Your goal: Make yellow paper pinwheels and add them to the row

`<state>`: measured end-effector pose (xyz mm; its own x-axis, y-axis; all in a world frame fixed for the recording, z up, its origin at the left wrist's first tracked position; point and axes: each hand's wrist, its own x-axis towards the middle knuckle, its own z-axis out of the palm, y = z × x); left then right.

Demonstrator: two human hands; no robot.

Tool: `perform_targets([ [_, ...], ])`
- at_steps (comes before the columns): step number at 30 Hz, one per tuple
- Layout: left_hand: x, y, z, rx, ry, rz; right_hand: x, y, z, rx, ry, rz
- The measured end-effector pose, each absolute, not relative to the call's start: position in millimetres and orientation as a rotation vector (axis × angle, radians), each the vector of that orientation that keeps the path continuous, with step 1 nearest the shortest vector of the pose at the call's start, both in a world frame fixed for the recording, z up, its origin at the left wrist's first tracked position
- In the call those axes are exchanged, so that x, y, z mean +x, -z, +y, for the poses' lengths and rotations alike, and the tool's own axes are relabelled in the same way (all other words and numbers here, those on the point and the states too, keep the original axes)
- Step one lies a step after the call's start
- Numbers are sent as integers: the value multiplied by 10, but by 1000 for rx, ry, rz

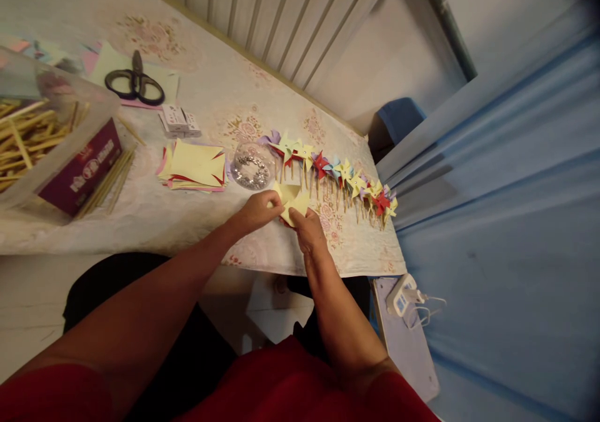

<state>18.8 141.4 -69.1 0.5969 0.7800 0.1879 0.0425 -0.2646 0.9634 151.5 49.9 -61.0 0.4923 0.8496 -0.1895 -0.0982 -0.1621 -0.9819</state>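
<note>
A piece of yellow paper [289, 194] is between my two hands above the table's front part, its corners bent up. My left hand [260, 210] pinches its left side with curled fingers. On its lower right, my right hand [307, 227] grips the paper with the thumb on top. Just behind the hands is a round clear dish [254, 166] of small shiny metal pieces. To the right, a row of paper pinwheels [344, 172] on thin sticks lies along the table, in yellow, red, blue and purple. A stack of cut paper sheets [197, 164] lies left of the dish.
Black-handled scissors [135, 85] rest on paper at the back left, near small white boxes [178, 120]. A plastic bin [94, 159] of sticks stands far left, with loose sticks [112, 178] beside it. A blue curtain [497, 222] hangs right, by a power strip [402, 295].
</note>
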Motion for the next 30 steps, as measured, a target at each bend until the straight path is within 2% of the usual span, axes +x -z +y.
perform_targets([
  [15, 234, 771, 1399, 1717, -810, 714, 1446, 622, 534, -1566, -838, -641],
  [21, 302, 821, 1361, 1160, -896, 757, 1392, 562, 546, -1518, -816, -548],
  [24, 294, 828, 1365, 854, -790, 683, 1385, 557, 549, -1497, -806, -523],
  [30, 251, 856, 1366, 892, -582, 538, 1382, 587, 540, -1486, -823, -511],
])
